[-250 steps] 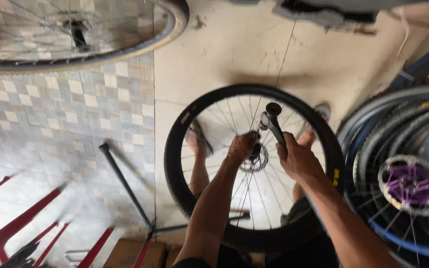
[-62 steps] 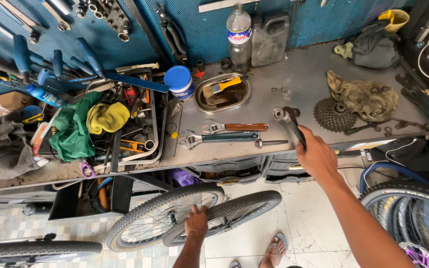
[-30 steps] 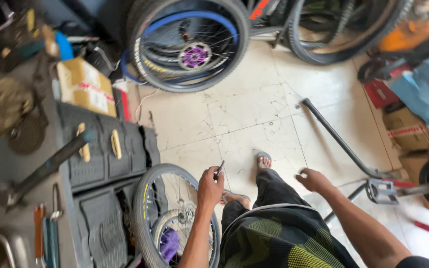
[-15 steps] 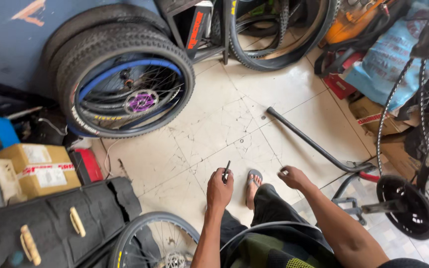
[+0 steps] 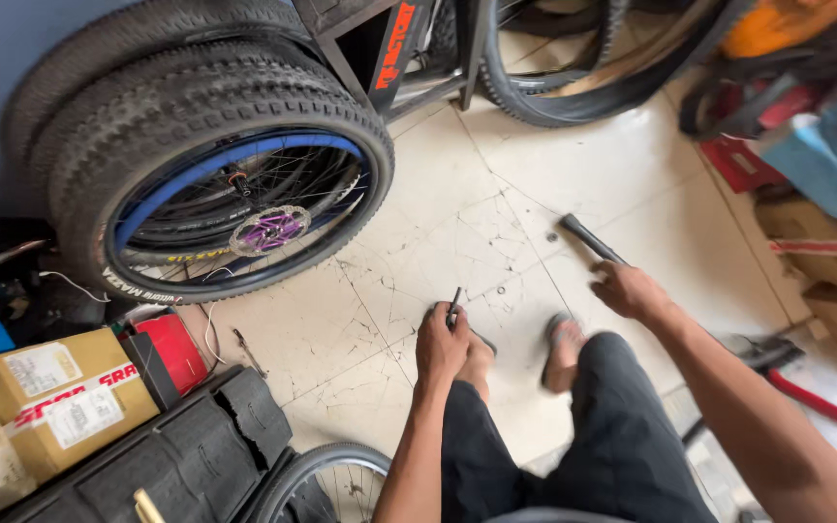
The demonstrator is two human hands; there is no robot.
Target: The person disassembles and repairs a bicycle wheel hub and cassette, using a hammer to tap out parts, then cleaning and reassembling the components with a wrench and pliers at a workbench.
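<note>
- Now the left hand (image 5: 441, 341) pinched a thin dark metal rod-like tool (image 5: 454, 306) between thumb and fingertips, its tip pointing up and away, held over the cracked cream floor tiles (image 5: 409, 232) just ahead of the knees; the right hand (image 5: 629, 291) hung empty, fingers loosely curled and not gripping anything, just beside the black tube of a stand lying on the floor (image 5: 588, 237).
- Compared with half a second before, the view had swung closer and lower; the black knobbly-tyred wheel with a blue rim and purple hub (image 5: 244, 208) filled more of the upper left; the grip on the small tool was unchanged.
- Two seconds earlier the right hand had reached onto a cluttered workbench and the left had steadied a wheel; by this moment the bench was out of view, and only a part of a thin-tyred wheel rim (image 5: 326, 479) showed at the bottom edge beside the left forearm; my reading was that the person had turned from the bench with the small tool in hand.
</note>
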